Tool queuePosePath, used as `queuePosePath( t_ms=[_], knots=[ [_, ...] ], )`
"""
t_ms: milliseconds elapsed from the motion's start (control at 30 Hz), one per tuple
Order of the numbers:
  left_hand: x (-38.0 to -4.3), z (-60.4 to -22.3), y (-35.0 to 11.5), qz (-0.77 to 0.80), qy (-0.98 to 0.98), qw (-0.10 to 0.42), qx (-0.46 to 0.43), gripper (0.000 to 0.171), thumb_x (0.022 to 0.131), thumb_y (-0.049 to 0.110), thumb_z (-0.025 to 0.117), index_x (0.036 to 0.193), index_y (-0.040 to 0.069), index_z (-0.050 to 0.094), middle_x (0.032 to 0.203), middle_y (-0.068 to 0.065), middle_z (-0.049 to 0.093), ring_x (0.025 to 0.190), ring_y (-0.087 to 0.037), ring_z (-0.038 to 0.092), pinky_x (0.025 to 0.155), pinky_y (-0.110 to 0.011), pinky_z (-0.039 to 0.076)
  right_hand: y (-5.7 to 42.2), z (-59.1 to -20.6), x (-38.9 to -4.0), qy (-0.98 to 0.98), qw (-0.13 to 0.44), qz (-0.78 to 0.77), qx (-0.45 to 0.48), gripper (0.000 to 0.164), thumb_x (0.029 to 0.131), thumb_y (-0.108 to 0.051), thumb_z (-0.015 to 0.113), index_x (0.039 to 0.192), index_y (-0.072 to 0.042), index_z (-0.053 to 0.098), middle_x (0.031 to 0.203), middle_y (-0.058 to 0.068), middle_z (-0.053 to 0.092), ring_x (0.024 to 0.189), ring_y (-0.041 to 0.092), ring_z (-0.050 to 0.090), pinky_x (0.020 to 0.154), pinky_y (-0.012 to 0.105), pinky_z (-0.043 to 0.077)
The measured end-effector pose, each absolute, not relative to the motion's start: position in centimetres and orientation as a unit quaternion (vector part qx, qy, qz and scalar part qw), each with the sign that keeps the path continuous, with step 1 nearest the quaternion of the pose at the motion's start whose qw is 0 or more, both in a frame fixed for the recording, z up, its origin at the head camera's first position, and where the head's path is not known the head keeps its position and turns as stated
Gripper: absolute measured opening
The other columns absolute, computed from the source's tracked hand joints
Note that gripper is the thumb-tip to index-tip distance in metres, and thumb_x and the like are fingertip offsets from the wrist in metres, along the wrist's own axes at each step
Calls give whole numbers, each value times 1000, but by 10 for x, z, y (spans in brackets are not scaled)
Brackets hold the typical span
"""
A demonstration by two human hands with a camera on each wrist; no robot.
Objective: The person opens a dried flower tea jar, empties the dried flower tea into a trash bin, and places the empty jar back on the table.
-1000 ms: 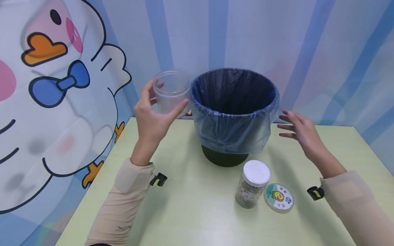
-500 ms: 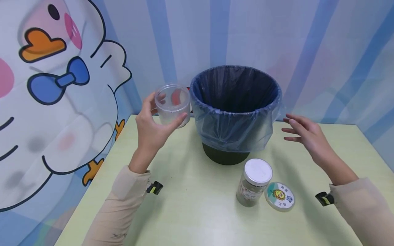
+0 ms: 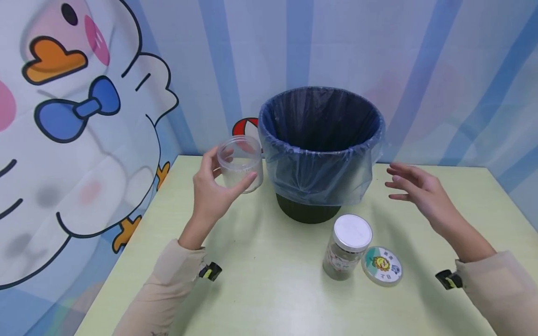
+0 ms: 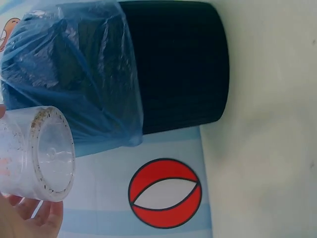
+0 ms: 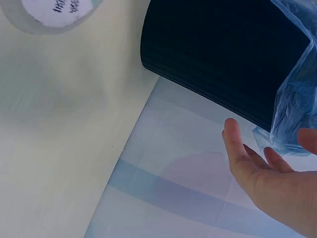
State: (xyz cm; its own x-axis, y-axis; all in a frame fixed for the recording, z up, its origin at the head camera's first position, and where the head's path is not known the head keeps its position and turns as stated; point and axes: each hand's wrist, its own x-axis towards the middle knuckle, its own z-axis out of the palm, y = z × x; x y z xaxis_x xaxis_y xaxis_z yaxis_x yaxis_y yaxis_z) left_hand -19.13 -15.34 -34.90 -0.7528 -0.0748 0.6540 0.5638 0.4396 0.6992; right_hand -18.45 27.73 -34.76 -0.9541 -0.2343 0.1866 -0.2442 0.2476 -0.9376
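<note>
My left hand point(image 3: 214, 193) grips a clear plastic jar point(image 3: 241, 170) without a lid, thumb on the near side and fingers behind. The jar is held above the table, left of the bin. Brown specks ring its base point(image 4: 54, 153) in the left wrist view. A black bin point(image 3: 308, 212) stands at the back, lined with a blue bag point(image 3: 319, 177) folded over its rim. My right hand point(image 3: 420, 193) hovers right of the bin, fingers loosely bent, holding nothing. In the right wrist view its fingers point(image 5: 234, 139) are near the bag's hanging edge.
A clear jar with a white lid point(image 3: 346, 254) stands on the table point(image 3: 260, 289) in front of the bin. Beside it lies a round printed lid point(image 3: 382, 266). A striped cloth backdrop point(image 3: 349, 42) with a cartoon bird rises behind the table.
My left hand has lowered the jar toward the table and shifted it slightly right. My right hand has moved a little right and down, away from the bin.
</note>
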Motion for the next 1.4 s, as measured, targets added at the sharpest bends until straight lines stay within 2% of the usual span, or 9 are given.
queuePosePath(
  t_ms=[133,267,433,500,767,1033,1267,1400],
  knots=[
    [-186,-356,-150,-522,-787,290,-154,79,75,20,89,140,5,48,131,-10,63,115,-28,60,96,-50,49,279,-351,-180,-805,1,574,150,55,107,-19,46,149,13,29,127,-18,51,106,-3,62,81,21,55],
    [-178,-360,-146,-524,-792,272,-155,78,76,19,88,140,4,46,133,-9,61,118,-28,58,97,-50,48,280,-355,-177,-811,-1,566,147,54,108,-19,45,148,13,30,128,-16,51,106,-4,61,81,21,55],
    [-171,-373,-143,-524,-804,238,-153,77,78,22,87,140,6,45,134,-9,60,119,-26,57,98,-50,48,282,-363,-173,-811,-4,567,145,53,107,-19,46,147,14,33,125,-19,52,106,-3,62,81,21,55],
    [-171,-383,-143,-517,-813,223,-149,77,78,27,86,140,9,45,135,-6,60,120,-22,56,99,-48,48,283,-366,-172,-809,-8,569,145,52,107,-19,46,146,14,34,124,-21,53,106,-2,62,81,21,55],
    [-160,-401,-139,-505,-835,167,-140,83,76,29,88,140,8,40,137,-8,58,124,-24,56,101,-48,47,283,-375,-167,-804,-20,577,139,49,107,-21,47,142,13,38,123,-19,55,106,0,63,82,22,55],
    [-155,-417,-137,-508,-839,138,-139,84,75,28,89,139,8,39,138,-10,57,124,-27,56,100,-50,47,282,-387,-161,-802,-28,581,132,50,107,-21,48,140,15,38,121,-20,57,105,1,64,82,23,55],
    [-151,-429,-133,-515,-835,128,-147,85,72,25,90,138,8,39,135,-7,57,122,-29,57,99,-49,48,283,-398,-155,-800,-38,586,124,48,107,-22,49,138,14,40,121,-19,58,105,2,64,82,25,56],
    [-148,-435,-131,-508,-842,114,-143,85,71,24,90,137,8,39,135,-11,57,122,-27,56,99,-49,48,283,-403,-153,-794,-45,594,121,46,106,-20,49,137,13,41,120,-18,59,105,4,65,82,25,56]
  ],
)
